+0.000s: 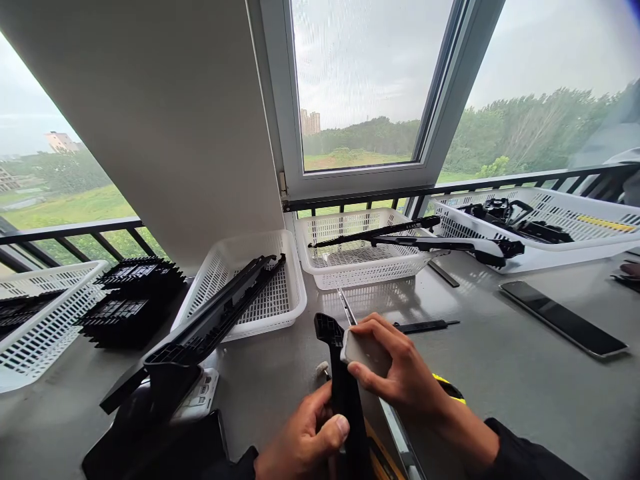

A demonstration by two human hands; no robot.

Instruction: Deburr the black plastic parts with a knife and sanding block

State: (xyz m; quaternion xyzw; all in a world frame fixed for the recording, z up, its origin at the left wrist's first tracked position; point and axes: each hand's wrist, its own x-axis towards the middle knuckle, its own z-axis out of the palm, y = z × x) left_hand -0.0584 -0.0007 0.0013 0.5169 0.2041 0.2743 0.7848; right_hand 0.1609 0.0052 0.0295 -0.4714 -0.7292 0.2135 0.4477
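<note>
My left hand (303,437) is closed around a long black plastic part (345,393), whose wider ribbed end points up and away from me. My right hand (407,367) pinches a pale grey block (367,352) between thumb and fingers. One edge of the block meets the side of the black part, just below its ribbed end. Behind my hands a thin metal rail (345,303) lies on the grey table (480,373). Beyond my right fingers is a slim black strip (425,327). A small whitish tuft (321,368) shows beside the black part.
White baskets (295,293) line the window side, several with long black parts (235,303) resting in or across them. Stacked black spiky pieces (117,313) stand at left. A flat dark panel (563,317) lies at right. Something yellow and black (450,388) is partly behind my right forearm.
</note>
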